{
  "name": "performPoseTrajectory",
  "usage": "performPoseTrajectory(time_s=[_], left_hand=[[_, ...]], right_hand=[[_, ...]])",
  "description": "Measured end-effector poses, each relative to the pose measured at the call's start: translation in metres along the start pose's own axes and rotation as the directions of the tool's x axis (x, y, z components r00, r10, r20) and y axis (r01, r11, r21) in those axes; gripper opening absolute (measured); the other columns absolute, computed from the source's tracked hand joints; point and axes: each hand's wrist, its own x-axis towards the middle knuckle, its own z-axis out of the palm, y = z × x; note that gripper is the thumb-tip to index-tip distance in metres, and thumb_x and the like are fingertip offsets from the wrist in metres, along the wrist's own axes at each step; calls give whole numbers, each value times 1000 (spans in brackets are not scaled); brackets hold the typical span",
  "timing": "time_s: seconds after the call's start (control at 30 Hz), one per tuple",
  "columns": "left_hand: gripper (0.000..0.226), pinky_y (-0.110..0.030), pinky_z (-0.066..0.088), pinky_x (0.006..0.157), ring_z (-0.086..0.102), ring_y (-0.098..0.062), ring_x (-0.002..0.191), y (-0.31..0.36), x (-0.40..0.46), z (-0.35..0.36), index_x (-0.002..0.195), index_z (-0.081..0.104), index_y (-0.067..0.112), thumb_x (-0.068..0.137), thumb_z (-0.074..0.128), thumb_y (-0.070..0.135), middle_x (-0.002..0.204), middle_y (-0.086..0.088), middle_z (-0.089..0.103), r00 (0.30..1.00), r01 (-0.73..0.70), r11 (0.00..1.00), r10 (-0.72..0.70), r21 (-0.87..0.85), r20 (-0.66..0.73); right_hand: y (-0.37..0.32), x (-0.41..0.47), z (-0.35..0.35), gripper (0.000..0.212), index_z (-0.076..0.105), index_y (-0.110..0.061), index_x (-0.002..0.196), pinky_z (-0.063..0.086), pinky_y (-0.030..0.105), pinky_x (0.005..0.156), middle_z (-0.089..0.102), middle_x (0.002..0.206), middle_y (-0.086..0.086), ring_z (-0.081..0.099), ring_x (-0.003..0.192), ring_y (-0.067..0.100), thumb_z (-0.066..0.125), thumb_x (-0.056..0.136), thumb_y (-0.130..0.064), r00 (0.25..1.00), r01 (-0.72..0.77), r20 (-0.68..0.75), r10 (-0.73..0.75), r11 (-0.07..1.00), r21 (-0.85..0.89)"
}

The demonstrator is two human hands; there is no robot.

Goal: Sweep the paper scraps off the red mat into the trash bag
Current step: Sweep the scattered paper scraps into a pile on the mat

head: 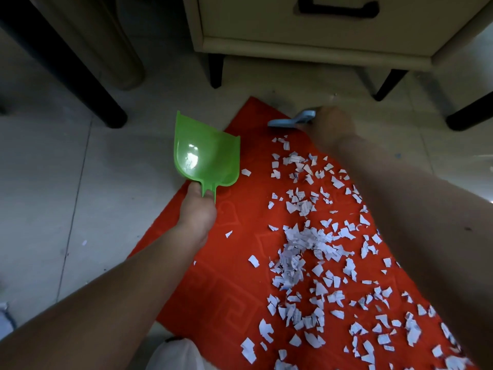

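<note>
The right hand is at the red mat's far corner, its grip seemingly closed on a pale blue brush, though blur hides the fingers. The paper scraps lie nearer the person than the brush, strewn in a long band down the mat's right side toward its near edge. The left hand clenches the green dustpan handle over the mat's left edge, pan empty. Scraps are small, white, lined, thickest mid-mat.
</note>
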Motion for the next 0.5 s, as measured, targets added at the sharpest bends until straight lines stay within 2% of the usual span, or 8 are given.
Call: performPoseTrajectory(time_s=[0.1,0.17,0.23,0.3,0.4,0.5], left_hand=[[34,-29,35,83,48,-17,98,1,-1,0,134,42,19,101,35,15,113,-1,53,1000,5,1000,-5,-1,5],[33,-29,35,82,49,-18,97,1,-1,-1,134,43,19,101,35,16,114,-2,54,1000,2,1000,-2,-3,2],[32,-30,35,81,49,-18,96,0,0,-2,132,43,18,101,35,17,112,-2,54,1000,8,1000,-8,8,-1],[31,-30,35,81,49,-18,95,-1,1,-2,132,43,18,102,35,17,109,-2,53,1000,17,1000,-17,15,-1],[32,-30,35,81,48,-18,95,-2,0,-1,132,43,19,101,35,16,110,-2,53,1000,16,1000,-16,10,1],[34,-29,35,83,48,-17,96,0,-2,1,134,44,21,101,35,15,111,0,53,1000,5,1000,-5,-2,-2]], right_hand=[[3,-3,4,38,57,-3,118,45,33,82,61,111,16,58,99,27,53,95,-32,994,-23,110,26,999,-32],[6,-8,-10,36,58,-5,116,43,30,79,59,106,12,56,92,21,52,95,-33,977,91,200,-78,994,-57],[10,-14,-27,33,61,-9,111,42,29,79,58,100,7,54,89,17,50,95,-35,959,183,229,-165,981,-58],[14,-18,-37,34,62,-10,109,44,30,79,59,98,4,55,88,17,49,95,-38,965,218,163,-204,974,-68],[14,-18,-36,41,63,-11,113,47,32,74,64,102,11,59,88,21,48,94,-44,989,148,-2,-148,988,-37],[7,-17,-17,38,60,-14,121,46,33,76,63,110,12,59,93,23,45,96,-39,995,91,-33,-90,996,25]])
